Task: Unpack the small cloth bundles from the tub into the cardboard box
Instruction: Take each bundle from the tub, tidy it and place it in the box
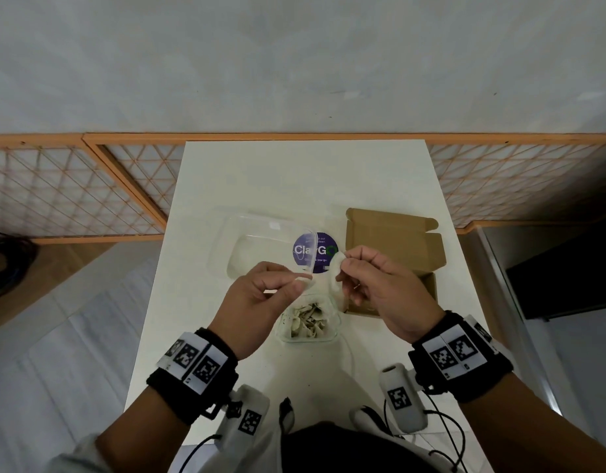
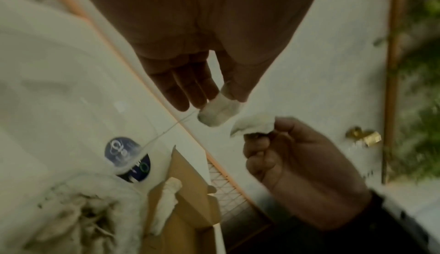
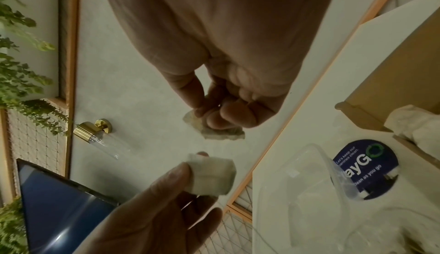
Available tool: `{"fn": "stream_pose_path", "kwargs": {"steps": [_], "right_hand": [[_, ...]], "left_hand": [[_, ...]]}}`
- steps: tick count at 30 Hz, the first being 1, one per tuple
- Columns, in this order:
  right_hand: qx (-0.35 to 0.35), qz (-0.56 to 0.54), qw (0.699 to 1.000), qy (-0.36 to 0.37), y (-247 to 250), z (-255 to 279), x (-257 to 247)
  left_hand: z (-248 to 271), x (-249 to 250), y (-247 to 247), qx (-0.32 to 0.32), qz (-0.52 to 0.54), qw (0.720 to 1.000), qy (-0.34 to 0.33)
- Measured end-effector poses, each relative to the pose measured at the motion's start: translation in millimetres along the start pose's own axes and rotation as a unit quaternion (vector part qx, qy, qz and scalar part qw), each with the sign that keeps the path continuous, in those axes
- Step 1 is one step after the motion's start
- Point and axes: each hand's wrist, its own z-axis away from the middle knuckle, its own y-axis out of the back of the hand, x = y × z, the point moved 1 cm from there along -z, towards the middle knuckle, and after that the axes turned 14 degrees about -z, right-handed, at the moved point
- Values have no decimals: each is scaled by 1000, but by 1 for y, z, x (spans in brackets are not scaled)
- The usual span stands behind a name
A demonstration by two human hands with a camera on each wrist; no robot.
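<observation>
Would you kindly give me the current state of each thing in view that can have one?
Left hand: pinches a small cloth bundle.
Right hand: pinches another cloth piece.
Tub: open, still holds bundles.
Clear lid: off, lying on the table.
Cardboard box: open, some cloth inside.

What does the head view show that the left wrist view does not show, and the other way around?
Only the head view shows the whole white table, the clear lid and both wristbands. Only the left wrist view shows a cloth bundle already inside the cardboard box, and a gold fitting on the wall. Both show the left hand pinching one small bundle, the right hand pinching another, the tub of bundles and the purple sticker.
</observation>
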Motion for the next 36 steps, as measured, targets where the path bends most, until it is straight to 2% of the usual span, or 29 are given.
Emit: {"fn": "stream_pose_path", "kwargs": {"steps": [3,9,19,24,29,33,36], "right_hand": [[13,14,1000,5,2,1,-5],[22,17,999,-25,3,6,-5],[-32,-72,994,-78,-16,4,-6],[-33,-121,987,-98,-22,3,-4],[-18,-142,984,-108,-25,1,0],[-15,-157,982,-107,-23,0,3],[-24,-154,982,-107,-22,0,4]], "left_hand": [[1,-5,-1,31,-56,998,-19],[-5,6,1,92,50,994,12],[-10,24,-7,74,71,995,-17],[-8,23,-10,84,35,995,-27],[-5,24,-11,86,66,994,-13],[0,33,-11,42,138,990,-6],[0,32,-12,28,123,992,-8]]}}
